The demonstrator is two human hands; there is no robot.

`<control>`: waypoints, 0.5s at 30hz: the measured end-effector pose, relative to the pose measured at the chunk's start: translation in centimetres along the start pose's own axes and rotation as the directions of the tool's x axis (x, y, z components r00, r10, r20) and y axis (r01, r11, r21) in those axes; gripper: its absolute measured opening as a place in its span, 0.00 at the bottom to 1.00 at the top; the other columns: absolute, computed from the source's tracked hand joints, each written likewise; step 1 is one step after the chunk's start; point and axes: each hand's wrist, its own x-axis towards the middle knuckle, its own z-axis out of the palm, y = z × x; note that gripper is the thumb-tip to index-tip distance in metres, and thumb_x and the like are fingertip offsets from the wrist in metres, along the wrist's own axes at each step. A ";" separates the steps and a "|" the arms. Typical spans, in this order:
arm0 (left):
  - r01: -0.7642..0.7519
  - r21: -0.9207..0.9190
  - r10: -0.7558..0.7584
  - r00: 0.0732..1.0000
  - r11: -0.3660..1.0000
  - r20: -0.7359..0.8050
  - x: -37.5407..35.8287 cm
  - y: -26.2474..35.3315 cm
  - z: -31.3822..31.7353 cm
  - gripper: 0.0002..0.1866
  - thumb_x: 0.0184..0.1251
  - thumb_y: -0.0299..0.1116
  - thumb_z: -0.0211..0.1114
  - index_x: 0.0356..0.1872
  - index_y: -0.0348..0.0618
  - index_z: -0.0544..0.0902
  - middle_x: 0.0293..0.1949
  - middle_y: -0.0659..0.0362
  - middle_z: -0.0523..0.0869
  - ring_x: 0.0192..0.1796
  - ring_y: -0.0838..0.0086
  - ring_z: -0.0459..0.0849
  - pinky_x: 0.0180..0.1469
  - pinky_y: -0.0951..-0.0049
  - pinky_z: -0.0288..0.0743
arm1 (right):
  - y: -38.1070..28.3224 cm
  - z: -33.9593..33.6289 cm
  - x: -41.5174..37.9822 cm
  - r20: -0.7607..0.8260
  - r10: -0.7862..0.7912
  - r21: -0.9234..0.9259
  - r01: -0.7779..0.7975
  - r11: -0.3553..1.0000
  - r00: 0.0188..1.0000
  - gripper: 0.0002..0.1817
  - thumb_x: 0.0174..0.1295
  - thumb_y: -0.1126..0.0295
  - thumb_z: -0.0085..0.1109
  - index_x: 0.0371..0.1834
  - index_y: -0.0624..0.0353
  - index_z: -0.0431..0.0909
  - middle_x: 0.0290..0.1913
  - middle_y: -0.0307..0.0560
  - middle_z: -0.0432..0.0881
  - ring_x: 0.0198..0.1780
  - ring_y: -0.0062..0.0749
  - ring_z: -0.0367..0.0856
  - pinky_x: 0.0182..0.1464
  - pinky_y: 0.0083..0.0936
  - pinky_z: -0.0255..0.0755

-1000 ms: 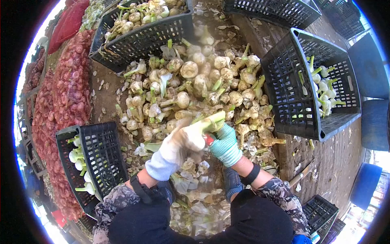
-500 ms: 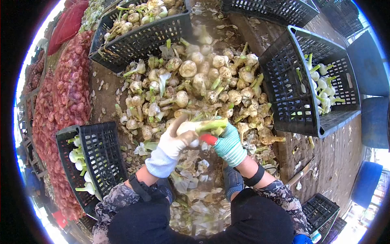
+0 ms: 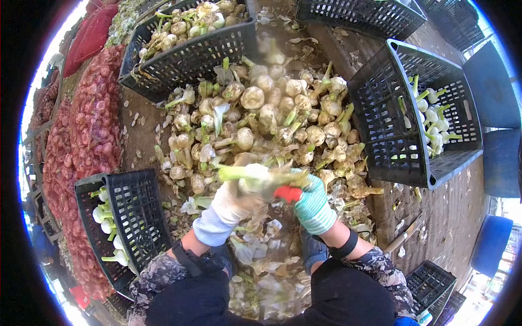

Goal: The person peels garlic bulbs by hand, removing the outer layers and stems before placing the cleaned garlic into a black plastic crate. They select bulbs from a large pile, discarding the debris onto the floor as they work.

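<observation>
Between my hands, above the pile, is a garlic bulb (image 3: 254,178) with its green stem pointing left; motion smears it. My left hand (image 3: 232,202), in a white glove, is closed around the bulb from below. My right hand (image 3: 312,204), in a green-striped glove with red at the thumb, pinches the brownish outer leaves at the right end. Below and beyond both hands lies a heap of unpeeled garlic bulbs (image 3: 252,98), soil-stained and with stalks attached. Loose papery skins (image 3: 255,239) cover the ground between my feet.
Black crates stand around me: one with white garlic at the left (image 3: 138,212), another at the right (image 3: 386,119), and one of unpeeled garlic (image 3: 196,57) at the back left. Red mesh sacks (image 3: 98,108) line the left side. A wooden-handled tool (image 3: 403,233) lies at the right.
The garlic in my hands has turned: its green stem pointed right and now points left. My right hand now pinches brownish outer leaves. The crates and heap stay put.
</observation>
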 end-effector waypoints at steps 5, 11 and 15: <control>0.069 0.011 -0.069 0.997 0.998 0.044 -1.1 1.1 -0.2 0.48 0.33 0.35 0.78 0.60 0.36 0.61 0.45 0.57 0.77 0.47 0.71 0.76 0.48 0.73 0.73 | 0.1 -0.3 0.6 -0.015 -0.104 0.172 0.105 0.979 0.994 0.04 0.53 0.77 0.57 0.32 0.58 0.78 0.29 0.39 0.80 0.32 0.24 0.77 0.37 0.20 0.73; 0.077 0.194 -0.117 0.973 0.978 0.201 -1.5 1.8 -0.4 0.48 0.38 0.36 0.77 0.62 0.37 0.58 0.46 0.58 0.77 0.46 0.76 0.76 0.47 0.76 0.73 | 6.2 -4.3 1.2 0.297 0.197 -0.904 0.208 0.374 0.934 0.27 0.47 0.61 0.62 0.48 0.65 0.70 0.41 0.58 0.77 0.44 0.43 0.77 0.47 0.28 0.73; 0.099 0.297 -0.166 0.964 0.950 0.210 -1.1 1.3 -1.5 0.48 0.40 0.32 0.75 0.64 0.38 0.56 0.49 0.58 0.76 0.49 0.75 0.75 0.50 0.74 0.71 | 3.6 -3.3 1.4 0.179 0.057 -0.581 0.059 0.812 0.982 0.35 0.47 0.59 0.64 0.55 0.67 0.64 0.49 0.60 0.74 0.50 0.40 0.75 0.51 0.28 0.70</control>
